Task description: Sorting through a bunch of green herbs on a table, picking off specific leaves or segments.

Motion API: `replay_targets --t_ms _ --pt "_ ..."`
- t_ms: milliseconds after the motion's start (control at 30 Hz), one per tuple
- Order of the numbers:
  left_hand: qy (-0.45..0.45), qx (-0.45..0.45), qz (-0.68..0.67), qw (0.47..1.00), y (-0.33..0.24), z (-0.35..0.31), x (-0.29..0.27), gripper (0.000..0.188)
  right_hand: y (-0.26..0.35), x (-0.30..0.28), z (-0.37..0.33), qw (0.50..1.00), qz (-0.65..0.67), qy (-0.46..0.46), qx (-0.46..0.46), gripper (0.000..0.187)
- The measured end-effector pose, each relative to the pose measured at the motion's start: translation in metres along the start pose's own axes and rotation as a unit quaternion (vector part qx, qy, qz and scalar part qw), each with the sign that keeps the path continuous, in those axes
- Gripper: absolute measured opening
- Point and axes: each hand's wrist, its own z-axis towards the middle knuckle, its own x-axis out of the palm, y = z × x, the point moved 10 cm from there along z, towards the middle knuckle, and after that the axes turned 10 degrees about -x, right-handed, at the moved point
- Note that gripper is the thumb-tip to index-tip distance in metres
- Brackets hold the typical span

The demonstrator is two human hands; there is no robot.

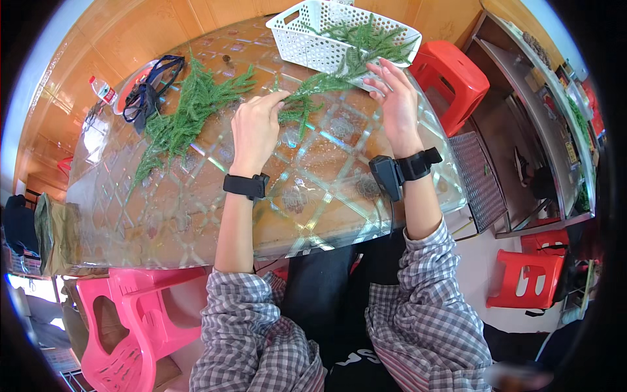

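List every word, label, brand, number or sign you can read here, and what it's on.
Plastic bottle: red label, its print too small to read.
Black top at the lap: white letters, partly hidden by folds; no whole word is readable.
Shelf unit at right: contents too small and blurred to read.
No complete word, number or sign is legible.

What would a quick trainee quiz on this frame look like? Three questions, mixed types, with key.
1. True or false: the white basket stands at the far side of the table.
2. Multiple choice: the plastic chair at lower left is (A) white, (B) pink, (C) green.
3. Open: how do the fingers of the left hand differ from those of the right hand?

Key:
1. True.
2. B.
3. The left's are pinched together at a green sprig; the right's are spread open, and whether they touch the greenery is unclear.
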Motion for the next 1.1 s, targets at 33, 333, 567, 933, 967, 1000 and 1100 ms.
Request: replay_targets --t_ms 33,333,567,933,967,1000,1100 --pt "-0.017 0.014 -0.005 1.0 -0.002 0.0 -0.003 0.018 -0.003 -0.006 0.001 1.0 -0.011 -0.018 0.005 0.035" --pt "-0.029 -0.002 0.001 1.0 0.003 0.0 -0.005 0.016 -0.006 -0.011 0.001 0.987 -0.158 -0.022 -0.03 0.029" --pt "-0.06 0.01 -0.008 0.998 0.007 0.002 -0.008 0.015 -0.021 -0.01 0.002 0.993 -0.115 -0.005 0.022 0.009" --pt "-0.162 -0.014 -0.089 0.983 0.001 0.0 -0.037 0.012 -0.013 -0.014 0.006 0.998 0.01 -0.033 -0.048 0.005" --pt "-0.155 -0.011 -0.105 0.982 0.001 0.0 -0.036 0.011 -0.01 -0.017 0.006 0.997 0.017 -0.044 -0.062 0.005" --pt "-0.148 -0.007 -0.12 0.982 0.0 0.001 -0.036 0.009 -0.01 -0.017 0.007 0.997 0.018 -0.045 -0.064 0.005" --pt "-0.015 -0.038 -0.253 0.967 0.001 0.004 -0.023 0.009 -0.007 -0.027 0.009 0.994 0.02 -0.08 -0.077 0.004"
